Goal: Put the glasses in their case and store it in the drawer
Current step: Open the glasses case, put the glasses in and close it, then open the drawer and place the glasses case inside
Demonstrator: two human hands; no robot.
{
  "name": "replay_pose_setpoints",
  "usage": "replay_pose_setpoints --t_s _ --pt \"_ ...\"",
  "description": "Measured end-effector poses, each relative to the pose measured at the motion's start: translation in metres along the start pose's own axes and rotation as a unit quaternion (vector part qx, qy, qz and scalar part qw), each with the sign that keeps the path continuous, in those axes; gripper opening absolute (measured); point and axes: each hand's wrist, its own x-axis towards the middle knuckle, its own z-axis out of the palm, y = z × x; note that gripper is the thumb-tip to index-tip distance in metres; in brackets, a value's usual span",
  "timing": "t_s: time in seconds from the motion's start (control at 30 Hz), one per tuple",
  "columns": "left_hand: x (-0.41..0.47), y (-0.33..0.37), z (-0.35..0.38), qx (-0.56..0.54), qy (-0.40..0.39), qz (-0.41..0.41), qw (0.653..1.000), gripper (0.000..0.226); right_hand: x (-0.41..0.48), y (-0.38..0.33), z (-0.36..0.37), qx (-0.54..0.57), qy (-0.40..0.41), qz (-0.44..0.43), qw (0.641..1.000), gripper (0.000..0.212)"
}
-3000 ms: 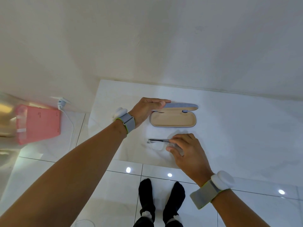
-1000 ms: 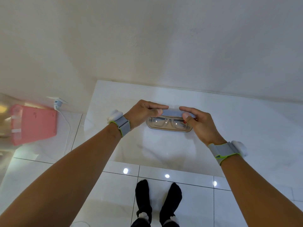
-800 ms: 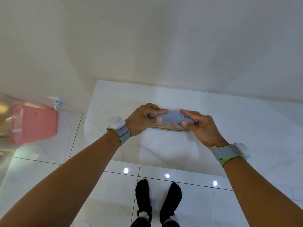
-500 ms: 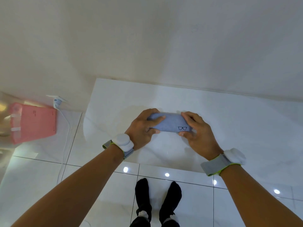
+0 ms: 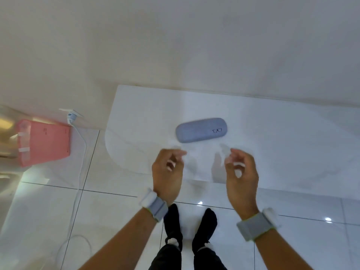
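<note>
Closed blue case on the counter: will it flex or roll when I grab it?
The glasses case keeps a firm rounded shell shape, so probably stiff. It lies flat on the white counter, so unlikely to roll. Its fabric-like texture should grip reasonably.

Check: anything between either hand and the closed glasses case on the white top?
Nothing visible. The glasses case lies shut on the white top, with only bare surface between it and the left hand and right hand. Both hands are empty, fingers loosely curled. No drawer is in view, so that path cannot be judged.
</note>
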Motion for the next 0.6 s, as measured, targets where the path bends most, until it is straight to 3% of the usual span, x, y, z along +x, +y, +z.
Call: replay_pose_setpoints --t_s 0.07,0.17,0.23,0.3,0.37,0.43,0.53,0.6 --pt "-0.035 -0.016 0.008 -0.132 0.013 -0.128 0.983 0.030 -0.036 0.010 -0.001 0.050 0.017 0.064 0.997 0.018" --pt "-0.077 -0.040 0.020 -0.213 0.050 -0.285 0.933 0.028 -0.084 0.030 0.002 0.093 0.024 0.187 0.978 0.017" --pt "-0.082 -0.067 0.031 -0.266 0.072 -0.394 0.877 0.022 -0.089 0.057 0.011 0.158 0.050 0.321 0.933 0.017" --pt "-0.091 -0.139 0.059 -0.302 0.107 -0.497 0.806 0.017 -0.099 0.129 0.031 0.245 0.089 0.463 0.847 0.017" --pt "-0.066 -0.167 0.068 -0.381 0.112 -0.529 0.750 0.047 -0.079 0.152 0.047 0.360 0.117 0.535 0.755 0.013" --pt "-0.037 -0.174 0.074 -0.455 0.118 -0.514 0.718 0.070 -0.051 0.158 0.057 0.442 0.131 0.541 0.703 0.021" --pt "0.004 -0.175 0.073 -0.528 0.162 -0.496 0.670 0.059 -0.012 0.168 0.068 0.527 0.138 0.532 0.648 0.023" --pt "0.010 -0.177 0.074 -0.542 0.196 -0.493 0.652 0.048 -0.009 0.182 0.072 0.555 0.151 0.518 0.632 0.021"
